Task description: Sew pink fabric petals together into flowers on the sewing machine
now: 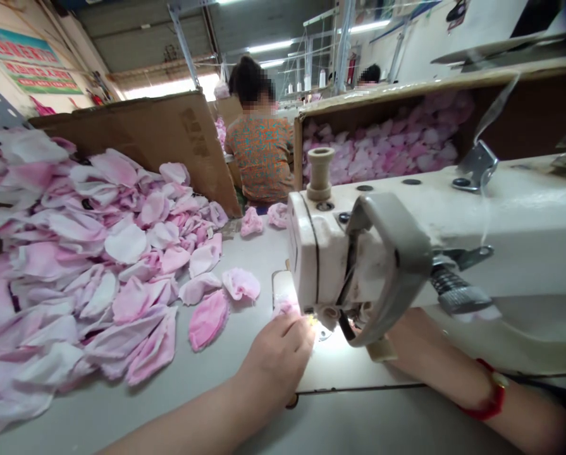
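Note:
My left hand lies on the white table top at the needle area of a cream industrial sewing machine. Its fingers press a small pink fabric piece by the presser foot. My right hand is mostly hidden behind the machine head, and only the forearm with a red wristband shows. A large heap of pink-and-white fabric pieces lies left of my left hand. One loose pink piece sits closest to it.
A cardboard box full of pink pieces stands behind the machine. A cardboard sheet rises behind the heap. A co-worker in a patterned orange top sits beyond it. Another person's head shows farther back.

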The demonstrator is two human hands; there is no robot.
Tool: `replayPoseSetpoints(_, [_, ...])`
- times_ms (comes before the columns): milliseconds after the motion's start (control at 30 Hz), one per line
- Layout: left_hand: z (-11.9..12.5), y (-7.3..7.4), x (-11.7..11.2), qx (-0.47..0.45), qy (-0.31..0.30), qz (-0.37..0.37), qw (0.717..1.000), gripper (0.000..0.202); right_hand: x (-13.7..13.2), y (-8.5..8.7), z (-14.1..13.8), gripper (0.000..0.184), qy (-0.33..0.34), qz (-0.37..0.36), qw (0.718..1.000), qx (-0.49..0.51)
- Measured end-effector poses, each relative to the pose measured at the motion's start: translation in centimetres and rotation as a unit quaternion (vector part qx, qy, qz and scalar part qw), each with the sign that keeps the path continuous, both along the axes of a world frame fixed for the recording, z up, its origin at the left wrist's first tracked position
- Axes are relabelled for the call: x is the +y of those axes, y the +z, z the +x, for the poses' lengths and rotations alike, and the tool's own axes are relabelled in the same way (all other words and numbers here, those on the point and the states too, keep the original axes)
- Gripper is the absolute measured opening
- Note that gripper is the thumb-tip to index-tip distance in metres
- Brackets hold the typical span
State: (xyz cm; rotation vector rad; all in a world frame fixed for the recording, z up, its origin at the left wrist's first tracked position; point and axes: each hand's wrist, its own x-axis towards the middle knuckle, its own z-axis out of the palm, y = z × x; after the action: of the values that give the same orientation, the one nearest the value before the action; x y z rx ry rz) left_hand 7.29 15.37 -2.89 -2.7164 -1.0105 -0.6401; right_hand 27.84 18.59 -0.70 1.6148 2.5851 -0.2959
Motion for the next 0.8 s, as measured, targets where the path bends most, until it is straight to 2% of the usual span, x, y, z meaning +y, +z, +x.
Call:
replayPoseSetpoints(133, [-0.2,0.1,0.4,-0.032,-0.007,0.021,0.999,0.023,-0.3,0.8,0.2,0.028,-0.019,-0.014,0.999,0.030])
replayPoseSetpoints(333, [-0.6,0.2,1.1,-0.080,0.006,-0.019,0.997,0.025,-0.8,0.7,0.2,0.016,-0.025,-0.031,0.993,0.113])
replayPoseSetpoints(567, [0.0,0.3,0.7,0.005,0.024,-0.016,1.000,0.020,-0.6,0.0,0.5,0.023,-0.020,-0.025,0.991,0.126])
replayPoseSetpoints(700, [-0.1,0.3,0.3,0.034,0.018,0.021,0.999,0.022,-0.7,0.0,0.5,0.021,-0.014,-0.006,0.994,0.110])
replayPoseSetpoints(800, [0.0,0.1,0.2,0.041,0.015,0.076,0.996,0.024,-0.6,0.0,0.3,0.022,-0.022,0.011,0.993,0.114])
